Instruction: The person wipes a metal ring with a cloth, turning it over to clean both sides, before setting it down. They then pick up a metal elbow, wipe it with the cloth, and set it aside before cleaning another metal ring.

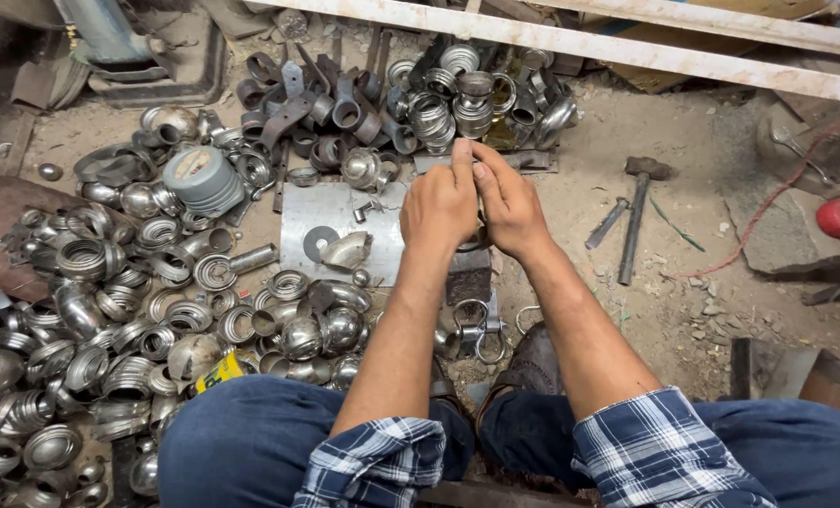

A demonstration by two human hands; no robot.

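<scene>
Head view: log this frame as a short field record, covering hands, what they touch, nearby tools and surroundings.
Left hand: fingers pinched with the right over a small, mostly hidden metal piece
Right hand: touching the left, same piece
Under hands: flat steel plate
Tools: hammer on dirt floor, right
Surroundings: heaps of shiny metal rings and caps, left

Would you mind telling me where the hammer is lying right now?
In the head view, the hammer lies on the dirt floor to the right of the right hand, beside a short metal rod.
</scene>
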